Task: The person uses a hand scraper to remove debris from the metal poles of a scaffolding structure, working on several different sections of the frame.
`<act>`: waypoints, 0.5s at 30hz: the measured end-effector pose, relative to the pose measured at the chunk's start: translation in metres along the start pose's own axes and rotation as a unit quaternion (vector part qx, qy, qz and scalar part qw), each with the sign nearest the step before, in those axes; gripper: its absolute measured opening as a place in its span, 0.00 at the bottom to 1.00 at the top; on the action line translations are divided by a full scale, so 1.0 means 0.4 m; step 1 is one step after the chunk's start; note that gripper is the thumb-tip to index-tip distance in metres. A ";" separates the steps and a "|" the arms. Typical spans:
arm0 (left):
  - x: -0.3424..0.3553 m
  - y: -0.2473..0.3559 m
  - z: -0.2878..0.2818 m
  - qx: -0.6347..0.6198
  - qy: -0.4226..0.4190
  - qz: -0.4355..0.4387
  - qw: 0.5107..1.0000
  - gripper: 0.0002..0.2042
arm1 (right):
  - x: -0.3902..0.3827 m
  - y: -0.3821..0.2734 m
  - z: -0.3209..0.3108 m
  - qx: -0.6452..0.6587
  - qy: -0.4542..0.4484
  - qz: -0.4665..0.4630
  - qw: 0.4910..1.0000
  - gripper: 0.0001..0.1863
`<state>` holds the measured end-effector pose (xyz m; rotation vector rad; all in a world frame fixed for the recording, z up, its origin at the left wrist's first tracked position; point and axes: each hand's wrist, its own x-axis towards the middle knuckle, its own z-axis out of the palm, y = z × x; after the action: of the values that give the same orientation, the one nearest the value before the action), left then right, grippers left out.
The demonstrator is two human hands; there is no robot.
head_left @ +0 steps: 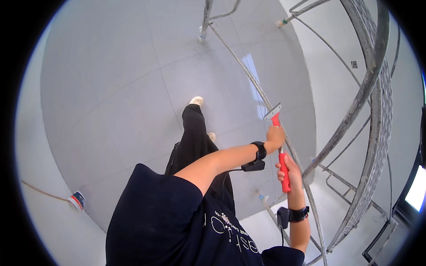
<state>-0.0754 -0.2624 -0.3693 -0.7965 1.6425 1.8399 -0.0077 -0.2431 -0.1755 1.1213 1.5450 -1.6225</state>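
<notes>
Both my hands hold one scraper, a red-handled tool with a wide metal blade at its far end. My left hand is closed round the upper part, just below the red blade holder. Nearer to me, my right hand wraps its fingers round the lower red grip, thumb along it. The blade points away from me and overlaps a slanting metal scaffold tube in the picture; whether they touch I cannot tell. Black straps with small boxes circle both wrists.
Scaffold framing with a curved, stained side rises at the right. Its castered leg stands on the grey tiled floor. At the left, a small tub lies by a thin brown stick. The right wall carries an outlet.
</notes>
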 end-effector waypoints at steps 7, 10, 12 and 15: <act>0.094 0.089 -0.094 0.394 -0.022 0.198 0.897 0.17 | 0.134 -0.032 0.041 0.035 -0.056 -0.011 0.998 0.22; 0.123 0.000 -0.039 -0.028 0.030 0.026 0.999 0.18 | 0.090 -0.030 0.045 -0.031 -0.036 -0.024 0.999 0.25; 0.036 0.042 -0.057 -0.077 -0.026 0.009 0.997 0.20 | 0.062 -0.010 0.029 -0.056 -0.019 -0.038 0.997 0.26; -0.036 0.044 -0.040 -0.115 -0.060 -0.001 0.991 0.21 | 0.008 0.007 -0.004 -0.085 0.000 -0.051 0.995 0.27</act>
<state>-0.0773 -0.2806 -0.3483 -0.7649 1.3698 2.0595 -0.0065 -0.2413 -0.1795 0.9642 1.7295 -1.5238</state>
